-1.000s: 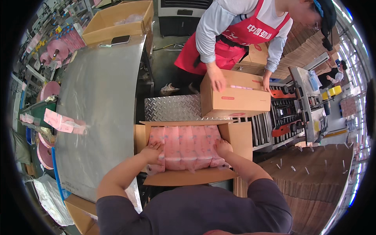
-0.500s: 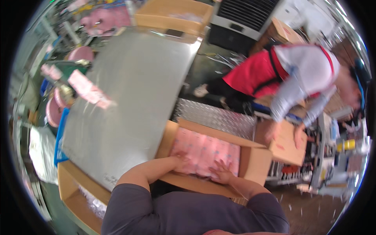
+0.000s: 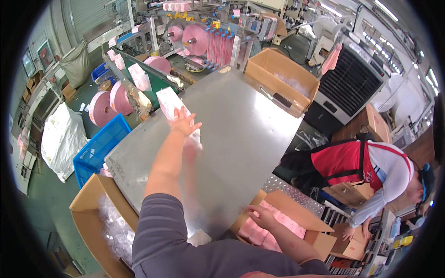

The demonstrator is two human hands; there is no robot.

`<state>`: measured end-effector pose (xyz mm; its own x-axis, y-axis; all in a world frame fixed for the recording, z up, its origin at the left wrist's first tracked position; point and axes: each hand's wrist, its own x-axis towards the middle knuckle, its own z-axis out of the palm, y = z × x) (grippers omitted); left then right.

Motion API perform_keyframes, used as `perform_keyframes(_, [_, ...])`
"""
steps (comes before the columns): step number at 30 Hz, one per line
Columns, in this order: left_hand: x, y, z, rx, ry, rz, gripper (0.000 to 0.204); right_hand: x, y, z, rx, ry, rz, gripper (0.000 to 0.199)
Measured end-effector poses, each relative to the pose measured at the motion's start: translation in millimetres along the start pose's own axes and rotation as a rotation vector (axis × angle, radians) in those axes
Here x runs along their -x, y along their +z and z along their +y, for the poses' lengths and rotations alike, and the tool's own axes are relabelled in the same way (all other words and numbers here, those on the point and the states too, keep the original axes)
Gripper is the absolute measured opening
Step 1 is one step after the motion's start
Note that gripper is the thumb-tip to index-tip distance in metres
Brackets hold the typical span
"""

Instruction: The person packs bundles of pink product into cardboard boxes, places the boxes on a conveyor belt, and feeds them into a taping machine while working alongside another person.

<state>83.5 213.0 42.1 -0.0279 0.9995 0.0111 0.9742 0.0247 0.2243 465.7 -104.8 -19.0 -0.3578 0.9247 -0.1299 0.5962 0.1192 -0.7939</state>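
My left hand reaches far across the metal table, fingers spread on top of pink-and-white packs. One pack sticks out beyond the fingertips toward the green conveyor, and the end of a pack shows beside the wrist side of the hand. Above the left edge of an open cardboard carton, my right hand hovers with loosely bent fingers, apparently holding nothing. Rows of pink packs fill this carton, whose flaps stand out.
Another pack lies on the green conveyor. A cardboard box of clear plastic and a blue crate adjoin the table's left side. An open carton stands at its far end. On the right, a co-worker bends over a closed carton.
My left hand has left the packs in the carton and stretched out to those on the table. My right hand has lifted off the packs. The view has swung left.
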Motion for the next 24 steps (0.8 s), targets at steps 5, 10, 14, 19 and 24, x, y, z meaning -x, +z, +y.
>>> perform_keyframes(5, [-3.7, 63.1, -17.0, -0.030, 0.100, -0.021, 0.067, -62.5, -4.4, -53.9, 0.002, 0.158, -0.120, 0.037])
perform_keyframes(10, [151.1, 55.5, 57.5, 0.314, 0.827, -0.099, 0.072, -109.7, -15.2, -65.0, 0.465, -0.065, 0.279, 0.057])
perform_keyframes(14, [115.5, 23.6, 43.1, 0.594, 0.602, 0.046, 0.069, -144.5, 3.7, -95.8, 0.811, 0.094, 0.071, 0.078])
perform_keyframes(19, [-30.3, -10.6, -14.3, 0.293, 0.072, 0.150, 0.064, -150.9, 6.2, -82.1, 0.787, 0.058, 0.098, 0.077])
perform_keyframes(24, [-78.3, 5.4, -65.7, 0.159, -0.088, -0.076, 0.068, -157.0, 1.4, -93.9, 0.776, 0.107, 0.045, 0.076])
